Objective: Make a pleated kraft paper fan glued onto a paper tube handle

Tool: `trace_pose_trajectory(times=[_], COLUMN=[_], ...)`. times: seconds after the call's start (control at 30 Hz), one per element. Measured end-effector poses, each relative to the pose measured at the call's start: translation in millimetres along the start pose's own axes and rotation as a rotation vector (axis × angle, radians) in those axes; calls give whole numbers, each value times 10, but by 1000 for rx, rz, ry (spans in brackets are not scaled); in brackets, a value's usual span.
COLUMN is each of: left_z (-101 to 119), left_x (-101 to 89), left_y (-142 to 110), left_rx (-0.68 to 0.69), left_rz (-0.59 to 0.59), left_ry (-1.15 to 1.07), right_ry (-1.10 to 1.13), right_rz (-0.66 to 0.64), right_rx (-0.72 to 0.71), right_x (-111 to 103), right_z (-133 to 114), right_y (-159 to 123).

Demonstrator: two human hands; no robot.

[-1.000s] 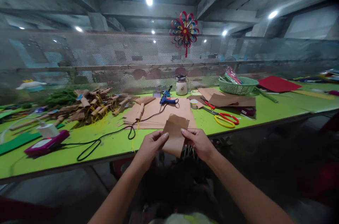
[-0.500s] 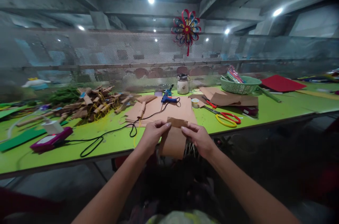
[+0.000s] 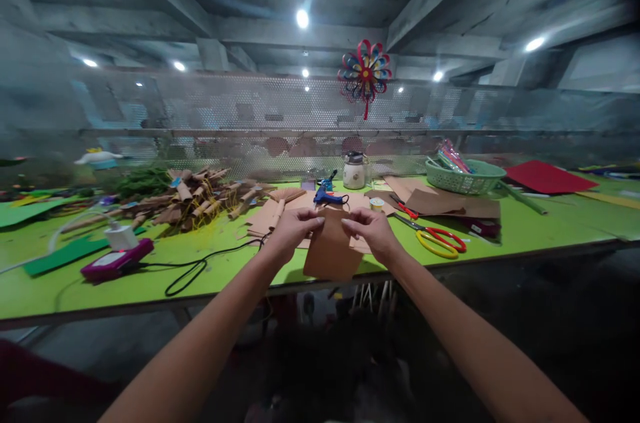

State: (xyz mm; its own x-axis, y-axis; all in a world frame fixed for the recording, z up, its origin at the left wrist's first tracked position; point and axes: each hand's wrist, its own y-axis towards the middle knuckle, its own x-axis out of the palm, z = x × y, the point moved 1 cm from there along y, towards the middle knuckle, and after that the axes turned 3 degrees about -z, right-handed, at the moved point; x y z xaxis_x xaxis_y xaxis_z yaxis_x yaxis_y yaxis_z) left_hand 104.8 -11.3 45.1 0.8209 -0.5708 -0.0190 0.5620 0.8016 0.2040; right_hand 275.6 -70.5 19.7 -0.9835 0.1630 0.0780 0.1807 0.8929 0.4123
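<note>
A piece of brown kraft paper (image 3: 333, 253) hangs between my two hands, over the table's front edge. My left hand (image 3: 295, 233) pinches its upper left corner, thumb on the near side. At the upper right corner my right hand (image 3: 374, 233) grips it the same way. Just beyond the paper lies a blue glue gun (image 3: 330, 198), resting on larger brown paper sheets (image 3: 260, 220). A rolled paper piece with a fanned end (image 3: 280, 206) lies beyond my left hand. Scissors with red and yellow handles (image 3: 440, 242) lie to the right of my right hand.
On the left are a heap of paper rolls with yellow string (image 3: 200, 200) and a purple power strip (image 3: 117, 260) with a black cord. A white jar (image 3: 354, 173), a green basket (image 3: 465, 176) and red sheets (image 3: 550, 176) stand or lie farther back.
My hands have raised the kraft paper and moved it forward over the table edge. Its lower part now swings farther out. The whole view has shifted slightly, tilting upward and left.
</note>
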Motion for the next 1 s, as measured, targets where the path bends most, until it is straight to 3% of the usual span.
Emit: trace_pose_trajectory(times=[0.4, 0.6, 0.8, 1.0], left_z=[-91, -85, -6, 99], left_x=[36, 137, 192, 168], left_y=[-211, -330, -498, -631], left_rx=[51, 93, 246, 268], left_rz=[-97, 12, 91, 32], left_ry=[-124, -156, 63, 58], right_ry=[229, 119, -52, -238], right_rz=[-25, -87, -141, -183], right_rx=[99, -23, -149, -311], right_x=[-28, -56, -111, -129], right_z=[-49, -209, -277, -477], right_y=[-218, -322, -421, -526])
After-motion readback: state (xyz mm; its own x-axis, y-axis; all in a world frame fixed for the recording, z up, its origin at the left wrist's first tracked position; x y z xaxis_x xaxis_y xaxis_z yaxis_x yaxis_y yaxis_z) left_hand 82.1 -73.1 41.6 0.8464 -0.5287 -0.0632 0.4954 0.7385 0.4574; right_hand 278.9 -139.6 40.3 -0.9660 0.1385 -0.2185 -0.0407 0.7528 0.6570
